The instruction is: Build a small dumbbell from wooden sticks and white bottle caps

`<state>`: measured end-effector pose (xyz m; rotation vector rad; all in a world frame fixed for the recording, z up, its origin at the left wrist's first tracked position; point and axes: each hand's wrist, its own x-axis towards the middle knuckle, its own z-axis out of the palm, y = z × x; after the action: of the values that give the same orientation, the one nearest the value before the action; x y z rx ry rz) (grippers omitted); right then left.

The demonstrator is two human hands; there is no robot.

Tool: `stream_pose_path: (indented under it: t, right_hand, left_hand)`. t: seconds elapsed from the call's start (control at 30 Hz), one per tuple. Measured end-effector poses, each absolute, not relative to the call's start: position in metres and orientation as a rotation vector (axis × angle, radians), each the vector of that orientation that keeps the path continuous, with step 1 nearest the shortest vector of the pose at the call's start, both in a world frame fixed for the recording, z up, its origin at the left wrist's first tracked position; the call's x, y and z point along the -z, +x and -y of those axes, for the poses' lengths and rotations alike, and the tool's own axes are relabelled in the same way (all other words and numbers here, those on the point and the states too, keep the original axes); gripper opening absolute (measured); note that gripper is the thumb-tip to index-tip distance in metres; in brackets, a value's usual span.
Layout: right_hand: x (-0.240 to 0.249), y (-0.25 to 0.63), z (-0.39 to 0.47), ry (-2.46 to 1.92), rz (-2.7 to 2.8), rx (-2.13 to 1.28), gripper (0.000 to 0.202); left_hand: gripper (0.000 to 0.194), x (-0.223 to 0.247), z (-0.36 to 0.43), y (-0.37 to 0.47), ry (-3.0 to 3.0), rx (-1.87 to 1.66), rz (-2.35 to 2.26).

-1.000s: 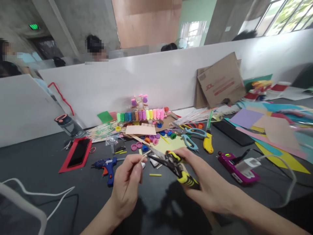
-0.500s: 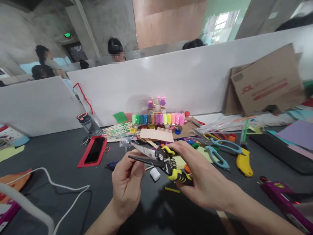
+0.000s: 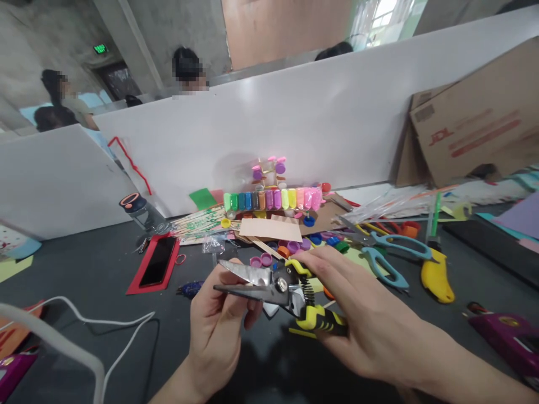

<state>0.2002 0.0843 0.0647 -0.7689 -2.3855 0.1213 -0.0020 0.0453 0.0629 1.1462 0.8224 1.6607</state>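
Right hand [image 3: 362, 306]: fingers closed around the shears [image 3: 283, 285].
Shears: held over the dark table [image 3: 84, 266]; blades [image 3: 248, 273] parted, crossed before the left hand [image 3: 217, 331].
Left hand: fingers curled in; whether anything is pinched cannot be told, fingertips being partly hidden.
Right side: blue-handled scissors [image 3: 402, 245], yellow cutter [image 3: 438, 276] laid down.
Behind: coloured packets [image 3: 273, 200] lined up.

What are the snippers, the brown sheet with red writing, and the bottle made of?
Snippers: the upper blade looks like shiny grey metal; the thick, dull yellow-and-black handles are probably plastic or rubber.
Brown sheet: probably cardboard, dull tan and stiff, printed like a box.
Bottle: smooth, see-through body, likely plastic, though it could be glass.
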Motion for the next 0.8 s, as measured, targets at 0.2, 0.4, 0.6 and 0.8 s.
stream_pose_path:
  t: [0.2,0.4,0.6,0.8]
  right_hand:
    - [-0.0584,0.2051,-0.0835,-0.757,2.335,0.027,0.059]
    - [-0.0625,0.2025,-0.0825,-0.816,2.331,-0.221,0.059]
    - [-0.0657,0.2026,-0.0796,-0.787,2.341,-0.144,0.061]
    - [-0.0644,0.2053,-0.0787,-0.752,2.371,0.009,0.06]
  left_hand:
    - [0.019,-0.0643,-0.0443,0.0052,1.217,-1.732,-0.696]
    - [0.013,-0.0635,-0.0443,0.0031,1.293,-1.764,-0.646]
    - [0.01,-0.0626,-0.0423,0.0018,1.206,-1.799,-0.667]
    - [0.008,-0.0583,-0.0436,0.0003,1.199,-1.773,-0.676]
